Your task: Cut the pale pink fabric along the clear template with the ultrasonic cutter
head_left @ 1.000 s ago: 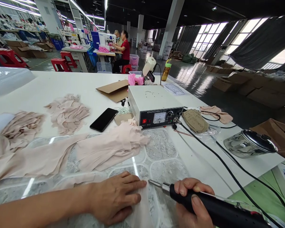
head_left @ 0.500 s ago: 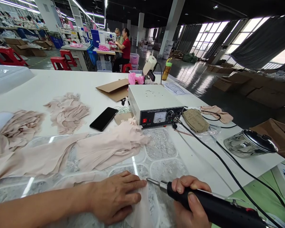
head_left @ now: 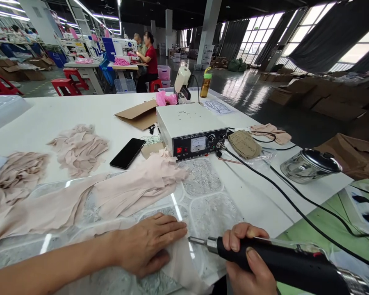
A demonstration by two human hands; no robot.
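My left hand [head_left: 150, 243] lies flat, fingers stretched out, on a thin beige fabric piece [head_left: 183, 266] over the clear patterned mat [head_left: 217, 209]. In my right hand [head_left: 249, 258] is a black handheld tool [head_left: 283, 266], gripped round its body. The metal tip of the tool points left, close to my left fingertips and the fabric's edge; whether it touches cannot be made out. Beyond my left hand, a layered pile of beige fabric pieces [head_left: 138, 184] rests on the mat.
A control box [head_left: 192, 121] stands behind the mat, its cable [head_left: 264, 178] running right. Nearby lie a phone [head_left: 127, 153], cardboard [head_left: 138, 114] and a bunch of fabric [head_left: 80, 149]. A lidded glass jar [head_left: 309, 166] stands right. People sit at a sewing machine beyond.
The view has shifted, so the table items appear further left. My left hand still presses the fabric, whose lower end now spreads further right. The tool tip stays near my left fingertips.
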